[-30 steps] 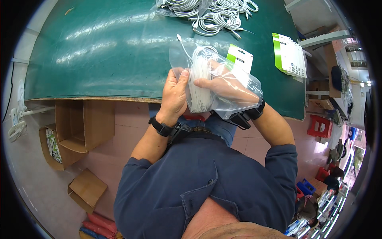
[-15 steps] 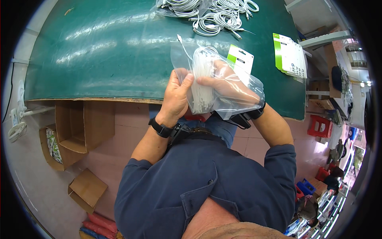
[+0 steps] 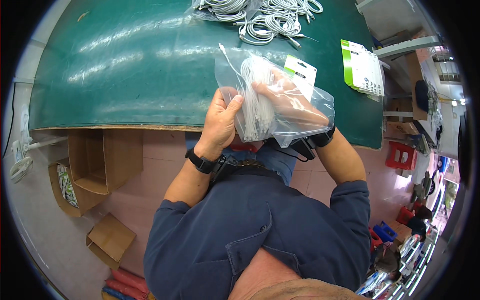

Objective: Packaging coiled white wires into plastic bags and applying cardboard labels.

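A clear plastic bag (image 3: 290, 131) is in front of me over the table's near edge. Inside it is a bundle of thin white strands (image 3: 257, 112), which look like cable ties; I cannot make out their exact kind. My left hand (image 3: 220, 117) pinches the bag's left side between thumb and fingers. My right hand (image 3: 287, 95) reaches inside the bag, its thumb against the bundle and its fingers partly hidden behind it. A white cable with a plug (image 3: 223, 49) sticks up at the bag's upper left. Behind the bag lies a green and white package card (image 3: 302, 70).
Several coiled white cables (image 3: 270, 25) lie at the far side of the green table (image 3: 125, 85). A stack of green and white cards (image 3: 362, 67) is on the right. Cardboard boxes (image 3: 122, 155) stand on the floor at left, a red stool (image 3: 400, 156) at right.
The white bundle has spread and tilted inside the bag. My right thumb has moved up along it, while my left hand keeps its pinch on the bag.
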Action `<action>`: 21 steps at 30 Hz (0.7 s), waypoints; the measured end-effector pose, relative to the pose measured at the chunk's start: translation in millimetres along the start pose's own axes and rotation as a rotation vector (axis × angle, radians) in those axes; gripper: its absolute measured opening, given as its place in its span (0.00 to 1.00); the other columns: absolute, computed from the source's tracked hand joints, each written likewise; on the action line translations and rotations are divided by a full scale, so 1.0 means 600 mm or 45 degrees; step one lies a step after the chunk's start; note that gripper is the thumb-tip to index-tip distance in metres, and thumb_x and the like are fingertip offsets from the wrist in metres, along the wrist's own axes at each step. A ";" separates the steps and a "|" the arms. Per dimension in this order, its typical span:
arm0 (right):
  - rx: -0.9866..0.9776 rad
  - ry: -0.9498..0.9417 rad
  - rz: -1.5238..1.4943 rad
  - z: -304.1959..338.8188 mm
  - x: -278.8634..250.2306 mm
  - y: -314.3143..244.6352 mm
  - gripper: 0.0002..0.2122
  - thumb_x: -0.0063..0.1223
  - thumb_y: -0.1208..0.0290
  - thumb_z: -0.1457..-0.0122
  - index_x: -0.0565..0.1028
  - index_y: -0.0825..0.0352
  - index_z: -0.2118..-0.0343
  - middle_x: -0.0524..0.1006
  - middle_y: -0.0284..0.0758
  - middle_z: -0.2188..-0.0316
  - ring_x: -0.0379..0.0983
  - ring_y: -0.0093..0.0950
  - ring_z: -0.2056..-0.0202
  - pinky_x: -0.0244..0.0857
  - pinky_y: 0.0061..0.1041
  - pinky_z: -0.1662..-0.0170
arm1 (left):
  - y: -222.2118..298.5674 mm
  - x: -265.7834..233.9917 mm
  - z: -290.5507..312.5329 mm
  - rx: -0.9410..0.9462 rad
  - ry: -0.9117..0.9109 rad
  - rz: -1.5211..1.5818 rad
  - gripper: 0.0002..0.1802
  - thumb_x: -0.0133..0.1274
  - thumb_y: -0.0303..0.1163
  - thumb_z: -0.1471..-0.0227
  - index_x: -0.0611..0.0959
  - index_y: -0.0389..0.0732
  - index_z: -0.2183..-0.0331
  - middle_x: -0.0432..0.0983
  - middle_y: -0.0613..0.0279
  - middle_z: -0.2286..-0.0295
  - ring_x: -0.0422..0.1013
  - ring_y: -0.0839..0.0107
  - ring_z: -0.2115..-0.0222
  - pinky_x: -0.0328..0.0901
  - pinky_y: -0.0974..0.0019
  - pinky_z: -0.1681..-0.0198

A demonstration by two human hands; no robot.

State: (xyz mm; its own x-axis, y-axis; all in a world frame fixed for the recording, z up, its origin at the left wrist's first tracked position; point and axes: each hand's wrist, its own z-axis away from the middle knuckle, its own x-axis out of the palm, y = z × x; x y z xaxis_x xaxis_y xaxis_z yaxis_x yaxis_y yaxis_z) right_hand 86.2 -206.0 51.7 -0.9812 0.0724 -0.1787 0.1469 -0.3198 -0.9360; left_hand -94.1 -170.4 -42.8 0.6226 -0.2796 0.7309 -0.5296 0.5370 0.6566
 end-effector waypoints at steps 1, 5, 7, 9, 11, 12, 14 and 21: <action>-0.017 -0.010 -0.002 0.002 -0.002 -0.005 0.23 0.59 0.61 0.35 0.72 0.71 0.43 0.79 0.39 0.54 0.76 0.26 0.55 0.71 0.27 0.52 | 0.000 0.000 0.000 -0.003 0.011 0.004 0.08 0.52 0.27 0.32 0.73 0.40 0.53 0.76 0.64 0.58 0.73 0.77 0.59 0.71 0.67 0.52; 0.119 -0.025 -0.176 0.002 -0.002 -0.007 0.20 0.60 0.62 0.35 0.73 0.72 0.47 0.79 0.37 0.58 0.75 0.24 0.59 0.71 0.26 0.55 | 0.002 -0.001 0.003 -0.006 0.009 0.038 0.09 0.53 0.27 0.33 0.73 0.40 0.53 0.76 0.65 0.59 0.73 0.77 0.59 0.71 0.68 0.52; 0.196 -0.019 -0.260 -0.004 -0.007 0.004 0.20 0.60 0.62 0.35 0.74 0.72 0.48 0.79 0.36 0.60 0.75 0.24 0.60 0.70 0.26 0.56 | 0.001 0.001 0.003 0.000 -0.010 -0.001 0.11 0.55 0.27 0.35 0.73 0.40 0.53 0.76 0.64 0.59 0.73 0.77 0.59 0.71 0.68 0.52; 0.241 -0.077 -0.359 -0.024 -0.014 0.033 0.19 0.62 0.64 0.36 0.75 0.73 0.50 0.79 0.36 0.61 0.74 0.23 0.61 0.71 0.25 0.56 | 0.002 0.004 0.004 0.017 -0.034 -0.083 0.14 0.59 0.27 0.37 0.73 0.39 0.53 0.76 0.64 0.58 0.73 0.76 0.59 0.71 0.67 0.52; 0.264 -0.108 -0.410 -0.027 -0.015 0.036 0.19 0.63 0.65 0.37 0.75 0.73 0.50 0.79 0.35 0.62 0.74 0.22 0.61 0.71 0.25 0.57 | 0.005 0.010 0.005 0.018 -0.052 -0.127 0.16 0.61 0.28 0.39 0.73 0.39 0.53 0.76 0.63 0.58 0.73 0.76 0.59 0.71 0.67 0.52; 0.233 -0.111 -0.380 -0.024 -0.018 0.038 0.19 0.63 0.67 0.38 0.74 0.73 0.49 0.79 0.36 0.60 0.75 0.23 0.61 0.71 0.25 0.56 | 0.008 0.016 0.006 0.019 -0.071 -0.171 0.19 0.64 0.29 0.41 0.73 0.39 0.52 0.76 0.63 0.58 0.74 0.76 0.58 0.71 0.67 0.53; 0.170 -0.120 -0.322 -0.015 -0.019 0.027 0.22 0.64 0.71 0.40 0.73 0.73 0.45 0.80 0.37 0.56 0.76 0.23 0.59 0.71 0.25 0.56 | 0.010 0.021 0.009 0.020 -0.089 -0.214 0.22 0.66 0.30 0.43 0.73 0.38 0.52 0.76 0.62 0.57 0.74 0.76 0.58 0.71 0.67 0.53; 0.084 -0.109 -0.150 0.004 -0.021 0.009 0.25 0.64 0.69 0.42 0.71 0.71 0.42 0.79 0.36 0.54 0.75 0.23 0.55 0.71 0.26 0.52 | 0.002 0.017 0.009 0.062 -0.071 -0.491 0.27 0.70 0.29 0.48 0.73 0.38 0.51 0.77 0.63 0.58 0.74 0.77 0.58 0.71 0.68 0.54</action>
State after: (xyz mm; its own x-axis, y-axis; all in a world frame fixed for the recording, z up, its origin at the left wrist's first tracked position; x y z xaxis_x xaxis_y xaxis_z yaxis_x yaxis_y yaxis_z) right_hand 98.8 -210.7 49.6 -0.9987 0.0330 -0.0397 0.0244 -0.3756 -0.9264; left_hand -91.4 -176.9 -33.4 0.7495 -0.4974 0.4368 -0.2902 0.3461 0.8922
